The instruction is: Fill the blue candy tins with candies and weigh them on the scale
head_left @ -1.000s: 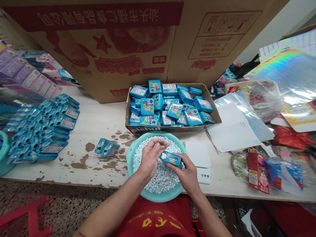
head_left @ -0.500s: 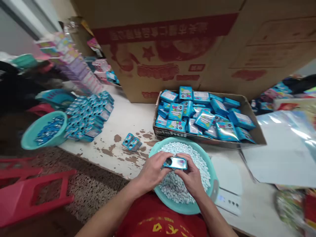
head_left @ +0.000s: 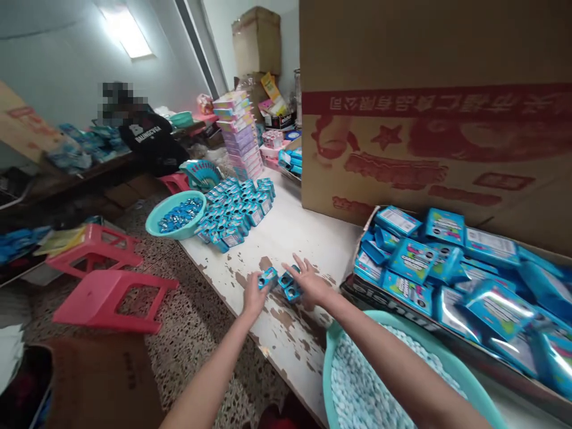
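Both hands have left the space above the bowl of pale pieces and shifted left to the tabletop [head_left: 313, 238], and the view swings left with them. The bowl [head_left: 328, 363] is at the near right, its rim partly behind the right forearm, with the pale pieces [head_left: 366, 381] heaped inside. Near left, a red stool [head_left: 96, 298] stands on the speckled floor.

Just beyond, by the near edge, the left hand [head_left: 254, 301] grasps a small blue box [head_left: 268, 276] between thumb and fingers. The right hand [head_left: 310, 286], fingers spread, is at a pair of similar boxes [head_left: 291, 291] just right of it; whether it grips them I cannot tell.

To the right, behind the bowl, an open carton [head_left: 388, 307] is filled with blue packs [head_left: 413, 260]. Farther left, a close-packed group of blue boxes [head_left: 236, 211] stands beside a teal basin [head_left: 154, 221] of shiny blue pieces. A large cardboard box [head_left: 402, 143] stands behind the carton, and a tall stack of pastel boxes [head_left: 241, 140] rises behind the group. At the far left is a person in a dark top [head_left: 152, 140].
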